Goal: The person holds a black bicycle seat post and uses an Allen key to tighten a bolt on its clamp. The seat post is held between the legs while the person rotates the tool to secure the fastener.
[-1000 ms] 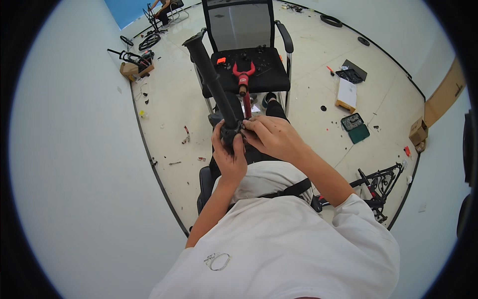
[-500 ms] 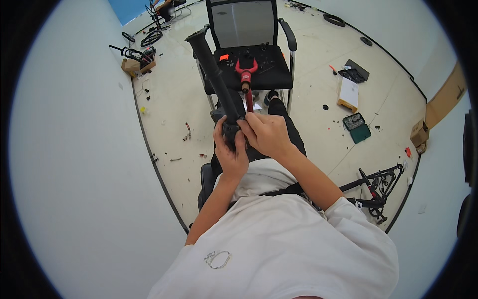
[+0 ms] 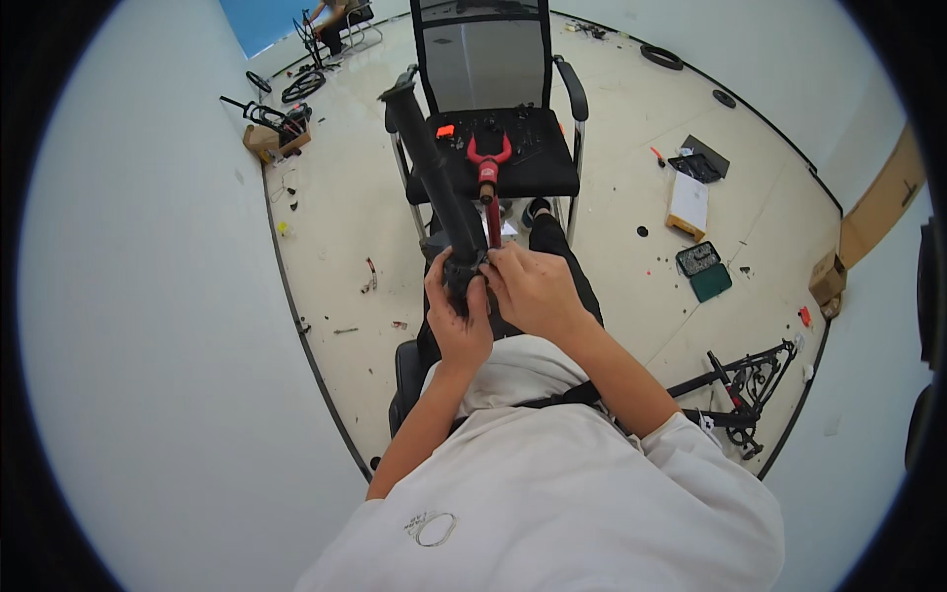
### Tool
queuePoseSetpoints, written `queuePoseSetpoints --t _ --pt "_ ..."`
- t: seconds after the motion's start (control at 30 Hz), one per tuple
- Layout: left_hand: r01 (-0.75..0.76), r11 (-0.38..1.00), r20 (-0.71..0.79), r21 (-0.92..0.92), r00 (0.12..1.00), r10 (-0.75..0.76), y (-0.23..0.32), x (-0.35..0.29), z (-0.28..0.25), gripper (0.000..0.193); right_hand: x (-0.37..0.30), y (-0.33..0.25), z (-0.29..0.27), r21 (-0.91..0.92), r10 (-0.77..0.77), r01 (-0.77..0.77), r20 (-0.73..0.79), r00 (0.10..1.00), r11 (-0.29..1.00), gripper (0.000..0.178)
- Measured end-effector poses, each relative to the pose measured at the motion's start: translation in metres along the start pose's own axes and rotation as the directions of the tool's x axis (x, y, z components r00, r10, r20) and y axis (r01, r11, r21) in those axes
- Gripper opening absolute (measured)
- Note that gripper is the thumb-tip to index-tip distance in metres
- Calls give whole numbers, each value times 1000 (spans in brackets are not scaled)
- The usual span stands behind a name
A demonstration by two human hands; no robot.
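Observation:
A long black bicycle tube (image 3: 432, 168), flared at its top end, stands tilted in front of me, with a dark joint at its lower end. My left hand (image 3: 460, 321) is wrapped around that joint from below and the left. Beside it, my right hand (image 3: 533, 286) pinches at the joint's right side; what its fingertips hold is hidden. A slim red bar (image 3: 494, 225) runs down to those fingertips, and I cannot tell whether they grip it. Just beyond, a red bicycle fork (image 3: 487, 163) rests on the black chair seat, its tube end toward me.
The black mesh chair (image 3: 546, 178) also holds an orange piece (image 3: 446, 131) and small dark parts. On the floor to the right are a green case (image 3: 708, 281), a white-topped box (image 3: 688, 204) and a black bike frame (image 3: 740, 395). A person (image 3: 340, 20) sits far left.
The view has shifted slightly, so the chair and floor items sit a little lower. Both hands stay at the joint, and the tube keeps nearly the same tilt.

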State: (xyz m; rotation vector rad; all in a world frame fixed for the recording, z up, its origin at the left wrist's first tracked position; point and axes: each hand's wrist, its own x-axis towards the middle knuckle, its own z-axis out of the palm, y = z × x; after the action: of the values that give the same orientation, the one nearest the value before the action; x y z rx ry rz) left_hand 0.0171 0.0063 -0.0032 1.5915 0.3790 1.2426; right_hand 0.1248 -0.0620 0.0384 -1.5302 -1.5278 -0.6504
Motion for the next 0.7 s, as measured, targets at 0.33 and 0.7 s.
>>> queuePoseSetpoints --t 0.33,0.7 --pt "-11 998 -51 -63 999 8 -1 3 -9 44 16 -6 16 -22 19 -19 14 1000 1000 24" --pt "16 997 -12 -79 1000 -17 -3 5 -1 42 14 9 -4 -42 -90 97 150 985 994 16"
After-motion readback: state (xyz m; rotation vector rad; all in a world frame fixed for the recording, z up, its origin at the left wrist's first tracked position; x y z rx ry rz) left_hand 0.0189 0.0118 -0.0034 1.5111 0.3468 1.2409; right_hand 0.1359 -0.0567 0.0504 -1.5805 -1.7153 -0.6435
